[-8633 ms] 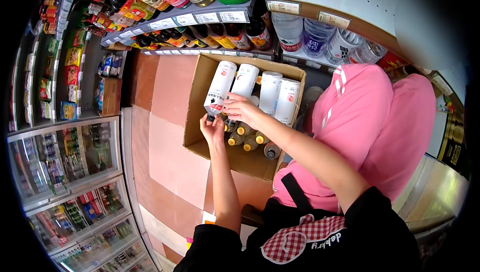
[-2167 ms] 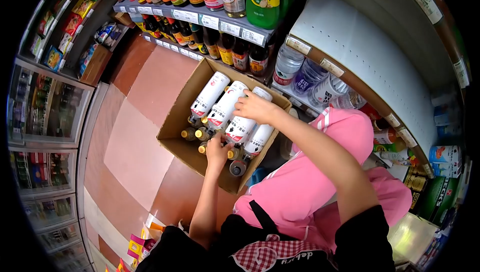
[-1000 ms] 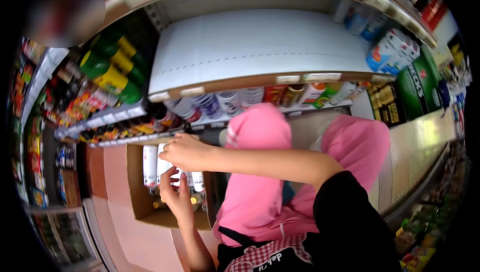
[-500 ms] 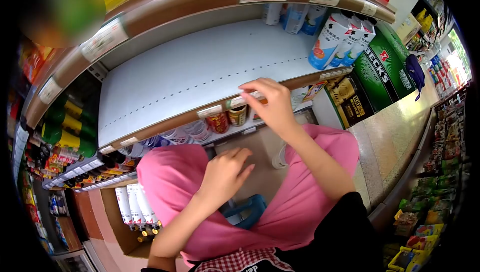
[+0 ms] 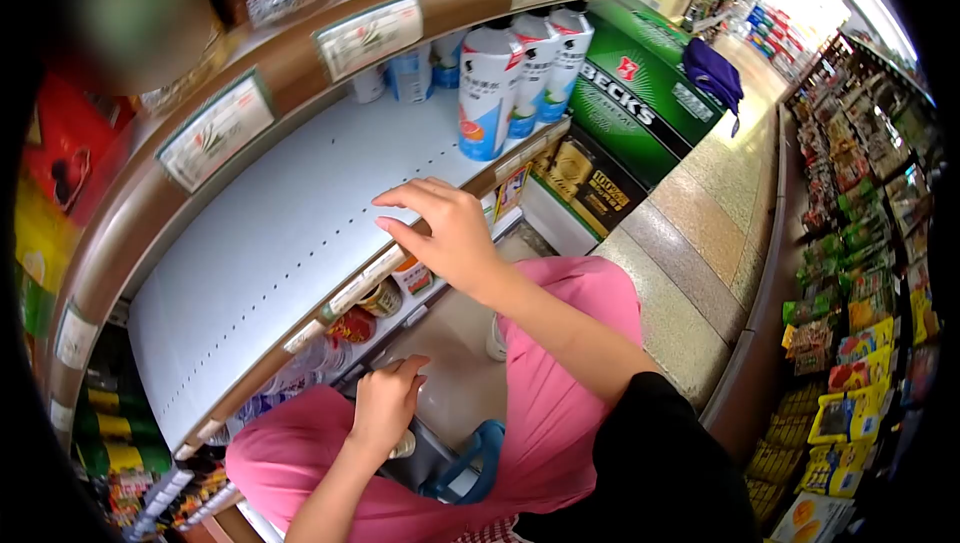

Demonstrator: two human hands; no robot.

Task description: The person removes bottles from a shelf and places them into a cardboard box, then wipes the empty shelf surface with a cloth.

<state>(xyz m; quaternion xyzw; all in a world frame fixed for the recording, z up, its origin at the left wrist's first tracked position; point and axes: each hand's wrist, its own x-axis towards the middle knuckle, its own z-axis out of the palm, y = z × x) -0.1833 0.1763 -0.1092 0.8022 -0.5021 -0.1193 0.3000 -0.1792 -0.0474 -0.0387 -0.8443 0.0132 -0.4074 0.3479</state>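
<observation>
My right hand [image 5: 440, 233] hovers at the front edge of a white shelf [image 5: 250, 273], thumb and forefinger apart, holding nothing. Lower down, my left hand [image 5: 388, 405] is in the air between my knees, loosely curled with its fingers partly apart and nothing visible in it. At the shelf's right end stand several cartons with a fruit print, the front one [image 5: 487, 93] with a grapefruit picture. Behind them to the left is a blue-and-white carton [image 5: 410, 75]. Below my left hand lies a blue handle-like object [image 5: 485, 458].
Under the shelf edge stand cans, among them a red can [image 5: 352, 325]. A green Beck's box [image 5: 640, 83] rests on a black-and-gold box [image 5: 585, 178] at the right. A purple cloth item [image 5: 712, 75] hangs beside them. Packaged snacks [image 5: 850, 413] line the aisle's right side.
The view has swung to the right, so the cartons and Beck's box now appear further left. My right hand stays near the shelf edge; my left hand is still low. Nothing was taken hold of.
</observation>
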